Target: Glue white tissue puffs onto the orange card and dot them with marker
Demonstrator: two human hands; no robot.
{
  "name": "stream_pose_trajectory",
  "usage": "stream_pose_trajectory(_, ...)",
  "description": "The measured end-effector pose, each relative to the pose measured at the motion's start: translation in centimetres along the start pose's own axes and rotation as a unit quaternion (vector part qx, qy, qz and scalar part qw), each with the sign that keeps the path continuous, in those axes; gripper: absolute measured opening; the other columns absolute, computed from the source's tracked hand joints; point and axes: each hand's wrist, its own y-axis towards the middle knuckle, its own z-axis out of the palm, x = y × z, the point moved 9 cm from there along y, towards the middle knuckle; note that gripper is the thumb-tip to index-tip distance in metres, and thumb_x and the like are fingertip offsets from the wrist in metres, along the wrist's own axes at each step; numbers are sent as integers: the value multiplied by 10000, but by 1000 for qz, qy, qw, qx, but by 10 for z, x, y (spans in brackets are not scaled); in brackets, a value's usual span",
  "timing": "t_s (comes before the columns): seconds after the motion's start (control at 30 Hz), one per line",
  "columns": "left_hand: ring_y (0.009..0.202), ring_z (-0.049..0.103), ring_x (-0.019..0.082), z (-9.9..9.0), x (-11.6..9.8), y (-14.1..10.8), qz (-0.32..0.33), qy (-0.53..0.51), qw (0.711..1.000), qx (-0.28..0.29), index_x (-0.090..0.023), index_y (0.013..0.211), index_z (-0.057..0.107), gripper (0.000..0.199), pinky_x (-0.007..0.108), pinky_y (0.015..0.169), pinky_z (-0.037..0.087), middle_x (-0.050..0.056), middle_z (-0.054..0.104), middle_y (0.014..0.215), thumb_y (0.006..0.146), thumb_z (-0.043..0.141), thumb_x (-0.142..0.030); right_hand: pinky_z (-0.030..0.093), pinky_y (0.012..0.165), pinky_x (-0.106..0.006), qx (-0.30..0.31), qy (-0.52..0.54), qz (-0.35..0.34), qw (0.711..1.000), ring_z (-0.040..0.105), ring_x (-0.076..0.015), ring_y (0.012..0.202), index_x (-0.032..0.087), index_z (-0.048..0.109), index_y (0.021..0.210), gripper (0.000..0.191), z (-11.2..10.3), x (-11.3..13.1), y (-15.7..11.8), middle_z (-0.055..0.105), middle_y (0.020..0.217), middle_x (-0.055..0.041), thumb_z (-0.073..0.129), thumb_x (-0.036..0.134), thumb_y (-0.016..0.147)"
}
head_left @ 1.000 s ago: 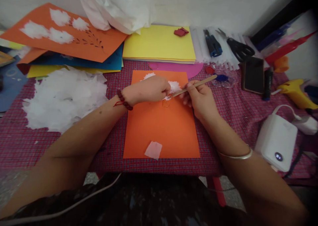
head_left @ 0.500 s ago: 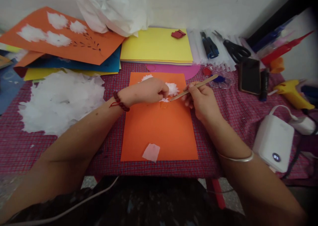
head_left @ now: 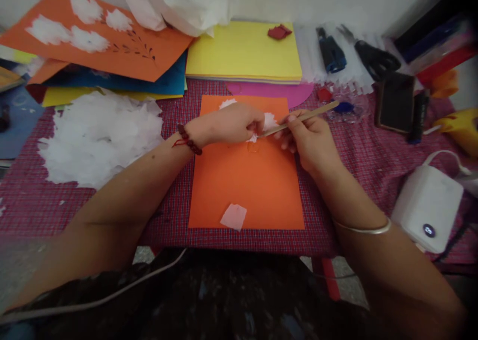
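Note:
An orange sheet of paper [head_left: 246,180] lies before me with fluffy white paper tufts [head_left: 269,121] on its upper part. My right hand [head_left: 311,136] pinches a flat wooden stick [head_left: 317,112], whose lower tip meets a small white paper piece [head_left: 252,138] on the sheet. My left hand [head_left: 239,123] reaches over the sheet from the left, fingers curled down and pressed together beside that tip; what they hold, if anything, is hidden. Just below is a clear glue ring [head_left: 253,147]. A pale paper square [head_left: 233,216] rests near the sheet's bottom edge.
A heap of white paper pieces [head_left: 97,141] lies at left, below an orange sheet with white flowers [head_left: 149,36]. Behind is a yellow paper stack [head_left: 242,51]. To the right are a stapler [head_left: 331,51], scissors [head_left: 375,58], a phone [head_left: 396,102], a glue gun [head_left: 461,128] and a white power bank [head_left: 429,205].
The camera view has shifted, so everything sits slightly higher and further right. Both hands stay close together at the same spot, the stick still in the right hand.

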Motion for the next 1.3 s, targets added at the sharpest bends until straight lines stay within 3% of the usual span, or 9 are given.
stream_pose_trajectory(0.3, 890, 641, 189, -7, 0, 2, -7, 31, 999, -7, -127, 1021, 760, 351, 271, 819, 443, 48, 740, 989, 814, 499, -17, 234, 303, -201, -75, 70, 39, 994, 471, -68, 328, 184, 592, 744, 236, -25, -9, 7, 626, 521, 39, 494, 118, 947)
stream_pose_trajectory(0.47, 834, 585, 161, -25, -37, -29, 5, 75, 997, -22, -103, 1082, 727, 288, 282, 835, 434, 53, 712, 954, 878, 526, -72, 284, 331, -221, -65, 97, 14, 993, 452, -74, 330, 199, 588, 747, 200, -28, -12, 11, 606, 545, 29, 539, 175, 939)
stream_pose_trajectory(0.57, 742, 574, 168, 3, -63, -64, 9, 70, 996, 59, -132, 939, 728, 130, 283, 729, 414, 37, 685, 833, 864, 626, -164, 283, 355, -232, -71, 102, 14, 992, 448, -75, 322, 197, 580, 751, 246, -28, -10, 11, 599, 532, 31, 468, 131, 960)
stream_pose_trajectory(0.7, 934, 609, 210, 44, -80, -110, 29, 17, 995, 91, -156, 1053, 673, 181, 289, 766, 436, 87, 655, 1075, 890, 653, -233, 269, 389, -228, -62, 105, 33, 992, 447, -56, 330, 189, 577, 770, 273, -25, -9, 10, 596, 522, 42, 422, 85, 970)
stream_pose_trajectory(0.8, 1008, 582, 200, 53, -78, -125, 23, -30, 998, 58, -170, 1093, 637, 193, 282, 827, 437, 87, 607, 1132, 903, 601, -164, 271, 404, -226, -57, 100, 36, 993, 457, -42, 337, 190, 574, 773, 280, -25, -7, 10, 613, 534, 44, 418, 82, 980)
stream_pose_trajectory(0.9, 913, 559, 169, 56, -78, -125, 18, -80, 995, 65, -157, 878, 607, 53, 267, 786, 429, 67, 589, 1005, 879, 580, -111, 295, 409, -238, -58, 101, 58, 992, 472, -51, 339, 199, 561, 758, 301, -24, -8, 9, 594, 513, 53, 414, 55, 977)
stream_pose_trajectory(1.0, 811, 524, 136, 54, -81, -122, 10, -133, 988, 74, -163, 705, 498, 172, 256, 734, 418, 39, 558, 894, 837, 571, -79, 326, 407, -238, -54, 114, 66, 990, 485, -59, 350, 201, 565, 767, 277, -24, -9, 7, 587, 516, 58, 439, 72, 976)
stream_pose_trajectory(1.17, 653, 475, 103, 44, -61, -118, -64, -268, 959, 67, -182, 756, 489, 129, 237, 601, 389, -20, 513, 738, 848, 572, -220, 341, 376, -210, -47, 120, 51, 990, 486, -65, 362, 196, 584, 781, 214, -24, -11, 9, 613, 555, 42, 501, 192, 978)
stream_pose_trajectory(1.3, 606, 450, 94, 17, -35, -103, -87, -303, 949, -12, -192, 935, 542, 143, 221, 554, 356, -47, 485, 705, 796, 577, -202, 359, 354, -186, -42, 122, 56, 990, 483, -64, 356, 200, 595, 764, 226, -23, -14, 10, 619, 552, 29, 515, 191, 975)
